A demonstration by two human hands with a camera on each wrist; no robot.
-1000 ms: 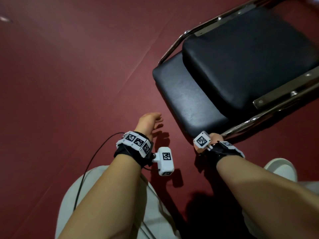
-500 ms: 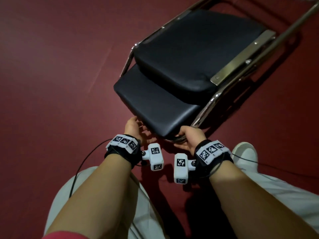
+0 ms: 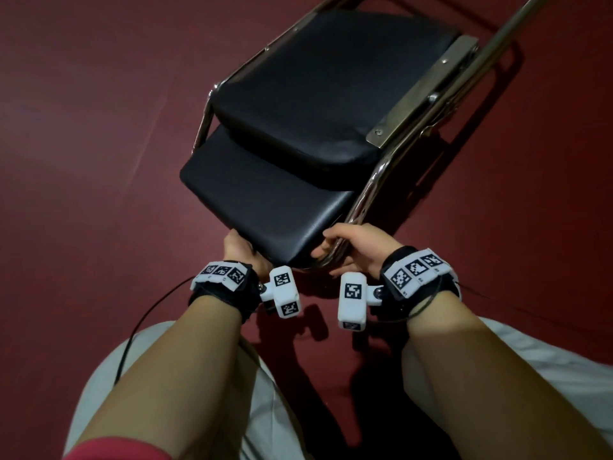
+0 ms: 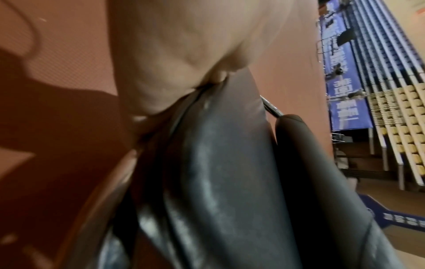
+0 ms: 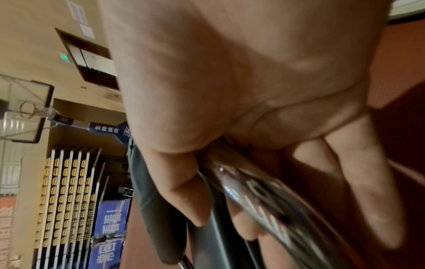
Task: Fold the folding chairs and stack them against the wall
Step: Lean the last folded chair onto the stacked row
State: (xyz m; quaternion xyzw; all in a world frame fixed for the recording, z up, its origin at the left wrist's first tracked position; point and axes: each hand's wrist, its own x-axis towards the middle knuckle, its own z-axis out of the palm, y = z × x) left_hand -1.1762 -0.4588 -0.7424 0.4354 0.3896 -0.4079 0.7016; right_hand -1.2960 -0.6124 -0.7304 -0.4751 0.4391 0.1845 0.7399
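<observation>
A folding chair (image 3: 308, 104) with black padded seat and backrest (image 3: 265, 200) and chrome tube frame (image 3: 371, 184) stands folded before me on the red floor. My left hand (image 3: 237, 250) grips the near left corner of the backrest; in the left wrist view its palm (image 4: 184, 54) presses on the black pad (image 4: 218, 163). My right hand (image 3: 351, 247) curls round the chrome top bar at the near right corner. The right wrist view shows the fingers (image 5: 358, 182) wrapped about the shiny tube (image 5: 253, 185).
Red sports flooring (image 3: 99, 161) spreads all around. My legs in light trousers (image 3: 265, 410) are just below the chair. Folded-up bleachers (image 4: 391, 91) with blue banners and a basketball hoop (image 5: 30, 111) stand far off.
My left hand has moved from open air onto the backrest corner. The right hand has shifted its hold on the top bar. The chair has swung round toward me.
</observation>
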